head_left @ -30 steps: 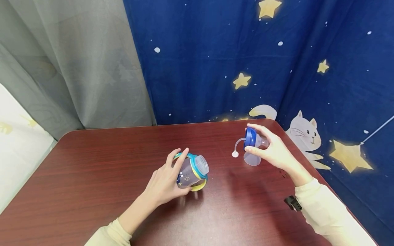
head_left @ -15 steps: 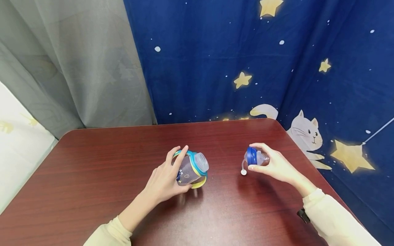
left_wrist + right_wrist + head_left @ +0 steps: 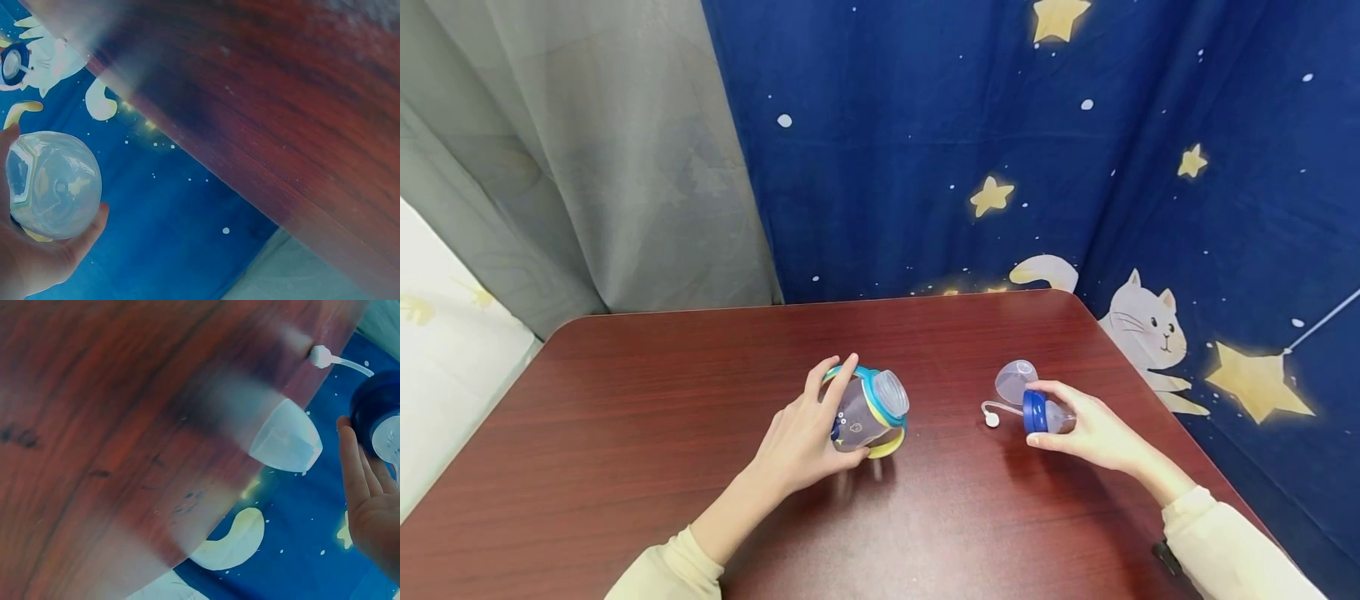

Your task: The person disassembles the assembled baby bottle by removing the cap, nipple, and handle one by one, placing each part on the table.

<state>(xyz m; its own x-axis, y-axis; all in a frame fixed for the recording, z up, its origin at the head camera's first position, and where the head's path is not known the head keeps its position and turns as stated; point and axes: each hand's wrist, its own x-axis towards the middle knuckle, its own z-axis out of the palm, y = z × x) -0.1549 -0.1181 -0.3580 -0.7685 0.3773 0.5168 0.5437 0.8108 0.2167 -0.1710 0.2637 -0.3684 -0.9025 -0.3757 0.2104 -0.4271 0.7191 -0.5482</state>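
A clear baby bottle (image 3: 856,427) with turquoise and yellow handles leans over, its uncapped neck facing right. My left hand (image 3: 801,442) grips it from the left, thumb low and fingers over the top. In the left wrist view the round bottle base (image 3: 59,187) shows above the palm. On the right, my right hand (image 3: 1093,427) pinches a blue screw collar (image 3: 1034,412) between thumb and fingers. A clear nipple (image 3: 1060,417) points back into the palm. From the collar's other side runs a thin straw with a white weighted end (image 3: 992,420).
A clear dome cap (image 3: 1015,382) stands on the dark red wooden table (image 3: 700,392) just behind the collar. Blue starry curtain (image 3: 887,167) hangs behind the far edge, with grey curtain (image 3: 647,167) to its left.
My right hand has come nearer and shifted right with the collar and straw, uncovering the dome cap behind it. My left hand and the bottle have stayed almost still.
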